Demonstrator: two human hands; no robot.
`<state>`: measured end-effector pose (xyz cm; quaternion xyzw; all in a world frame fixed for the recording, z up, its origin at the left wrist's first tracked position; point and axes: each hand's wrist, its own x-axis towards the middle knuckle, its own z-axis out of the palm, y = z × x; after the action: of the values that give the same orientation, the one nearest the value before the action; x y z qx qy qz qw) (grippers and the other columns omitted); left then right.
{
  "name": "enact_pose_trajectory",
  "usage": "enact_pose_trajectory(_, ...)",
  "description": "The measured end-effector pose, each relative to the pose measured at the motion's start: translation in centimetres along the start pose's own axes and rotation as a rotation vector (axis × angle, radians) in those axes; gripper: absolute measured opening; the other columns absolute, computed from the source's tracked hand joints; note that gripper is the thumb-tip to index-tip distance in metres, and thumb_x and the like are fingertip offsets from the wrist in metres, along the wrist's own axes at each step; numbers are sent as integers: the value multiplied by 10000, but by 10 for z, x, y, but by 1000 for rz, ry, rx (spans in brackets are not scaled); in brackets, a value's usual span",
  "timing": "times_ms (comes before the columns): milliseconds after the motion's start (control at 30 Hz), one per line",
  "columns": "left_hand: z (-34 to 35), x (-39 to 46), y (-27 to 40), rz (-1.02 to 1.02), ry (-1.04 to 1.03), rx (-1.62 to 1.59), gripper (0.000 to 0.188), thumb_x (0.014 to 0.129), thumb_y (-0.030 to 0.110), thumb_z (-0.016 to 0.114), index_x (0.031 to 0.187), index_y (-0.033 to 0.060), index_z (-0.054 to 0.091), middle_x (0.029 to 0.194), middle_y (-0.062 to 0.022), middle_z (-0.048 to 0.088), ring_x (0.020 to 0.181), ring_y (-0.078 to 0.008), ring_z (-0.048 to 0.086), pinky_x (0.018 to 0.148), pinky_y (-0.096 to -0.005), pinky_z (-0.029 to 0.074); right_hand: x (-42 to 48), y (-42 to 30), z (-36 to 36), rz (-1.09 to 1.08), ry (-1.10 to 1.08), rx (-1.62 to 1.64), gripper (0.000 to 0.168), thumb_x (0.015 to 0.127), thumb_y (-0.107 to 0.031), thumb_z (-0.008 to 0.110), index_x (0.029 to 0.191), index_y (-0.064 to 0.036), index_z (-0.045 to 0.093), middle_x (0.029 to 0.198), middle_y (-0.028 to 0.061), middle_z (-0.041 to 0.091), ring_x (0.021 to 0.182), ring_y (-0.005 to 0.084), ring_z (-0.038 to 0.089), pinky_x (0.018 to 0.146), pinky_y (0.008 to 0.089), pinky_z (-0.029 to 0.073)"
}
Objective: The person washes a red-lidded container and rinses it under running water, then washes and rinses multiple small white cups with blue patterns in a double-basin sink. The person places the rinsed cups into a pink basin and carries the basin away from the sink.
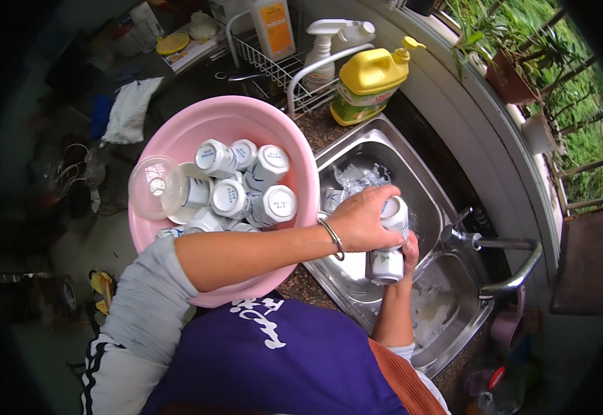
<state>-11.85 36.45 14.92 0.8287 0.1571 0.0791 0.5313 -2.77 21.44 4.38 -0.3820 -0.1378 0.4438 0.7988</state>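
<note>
My left hand [361, 220], with a bracelet at the wrist, grips an upturned white porcelain cup [396, 212] over the stainless steel sink [352, 285]. Just below it is a second white cup with a green leaf mark [387, 265]. My right hand [410, 251] is around this lower cup, its palm partly hidden behind it. Another cup [331, 199] sits in the far sink bowl beside something clear and glinting. To the left, a pink plastic basin [309, 155] holds several white cups [230, 198], mostly bottom up, and a clear plastic bowl [155, 188] at its left rim.
A chrome faucet [511, 285] reaches over the near sink bowl, where suds [428, 332] lie. Behind the sink stand a yellow detergent jug [369, 78], a white spray bottle [320, 57] and a wire rack [265, 65]. A pink handled cup [509, 327] is at the right.
</note>
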Motion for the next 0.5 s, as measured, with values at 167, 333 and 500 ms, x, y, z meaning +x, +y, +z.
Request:
enact_pose_trajectory(167,-22,-11,-2,285,191,300,584,574,191,706,1084,52,459,1030,-142,513,933,-314,524,796,-351,433,2,17,-11,128,37,47,266,724,-233,631,824,4,563,778,108,596,656,200,590,631,306,497)
enact_pose_trajectory(333,-83,-3,-4,509,344,459,614,548,82,718,1093,70,435,999,-92,515,882,-249,550,779,-320,449,14,73,-70,336,676,624,151,802,-211,521,840,-86,596,809,41,626,749,178,602,704,349,502)
enact_pose_trajectory(500,-166,-18,-33,-18,639,476,614,514,121,737,1060,36,470,968,-104,522,905,-194,535,816,-295,430,5,88,-91,298,801,667,203,798,-230,472,883,-97,601,855,37,627,798,187,601,733,369,492)
